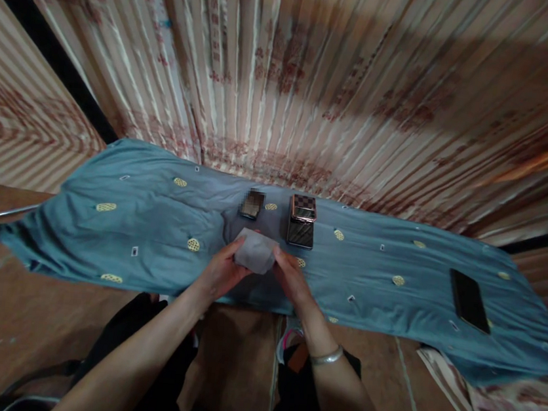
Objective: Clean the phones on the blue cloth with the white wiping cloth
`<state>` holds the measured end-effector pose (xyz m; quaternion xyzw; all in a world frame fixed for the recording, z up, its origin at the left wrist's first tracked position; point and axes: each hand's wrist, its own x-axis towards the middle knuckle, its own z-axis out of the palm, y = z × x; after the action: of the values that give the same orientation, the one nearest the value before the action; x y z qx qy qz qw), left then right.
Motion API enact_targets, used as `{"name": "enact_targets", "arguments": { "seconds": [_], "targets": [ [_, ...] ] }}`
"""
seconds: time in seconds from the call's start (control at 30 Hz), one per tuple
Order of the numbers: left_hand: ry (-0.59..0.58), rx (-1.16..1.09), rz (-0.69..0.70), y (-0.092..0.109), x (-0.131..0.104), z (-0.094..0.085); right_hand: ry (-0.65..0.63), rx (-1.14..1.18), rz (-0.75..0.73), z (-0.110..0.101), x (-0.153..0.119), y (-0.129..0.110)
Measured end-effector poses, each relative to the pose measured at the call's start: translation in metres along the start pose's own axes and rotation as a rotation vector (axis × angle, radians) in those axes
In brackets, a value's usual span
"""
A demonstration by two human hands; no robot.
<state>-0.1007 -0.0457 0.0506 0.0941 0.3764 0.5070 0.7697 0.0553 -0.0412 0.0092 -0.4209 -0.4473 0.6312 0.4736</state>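
Observation:
Both of my hands hold a small folded grey cloth (255, 251) just above the near half of the covered table. My left hand (224, 269) grips its left side, the thumb lying on top. At the right edge, my right hand (290, 276) pinches it between thumb and fingers. Whether anything is wrapped inside the cloth cannot be seen. Beyond my hands lies a small dark item (253, 204), partly blurred by pixels. To its right is a dark two-part object, like a flip phone, with a checkered, copper-edged upper part (303, 207) and a glossy black lower part (300, 233).
A blue-green cloth with yellow patterns (154, 218) covers the long narrow table. Towards its right end lies a black phone-like slab (469, 300). Pleated curtains (288, 82) hang right behind the table, and dark poles (50, 41) stand at the sides.

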Motion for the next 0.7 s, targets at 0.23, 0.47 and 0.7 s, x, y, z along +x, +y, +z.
{"name": "enact_targets", "arguments": {
  "seconds": [0.23, 0.47, 0.7],
  "targets": [
    [-0.053, 0.175, 0.146, -0.015, 0.007, 0.000, 0.207, 0.424, 0.123, 0.020, 0.010, 0.010],
    [0.006, 0.483, 0.346, -0.009, 0.034, -0.010, 0.321, 0.569, 0.126, 0.000, 0.016, 0.002],
    [0.353, 1.275, 0.733, 0.029, 0.118, -0.014, 0.359, 0.691, 0.221, -0.007, 0.010, -0.013]
  ]
}}
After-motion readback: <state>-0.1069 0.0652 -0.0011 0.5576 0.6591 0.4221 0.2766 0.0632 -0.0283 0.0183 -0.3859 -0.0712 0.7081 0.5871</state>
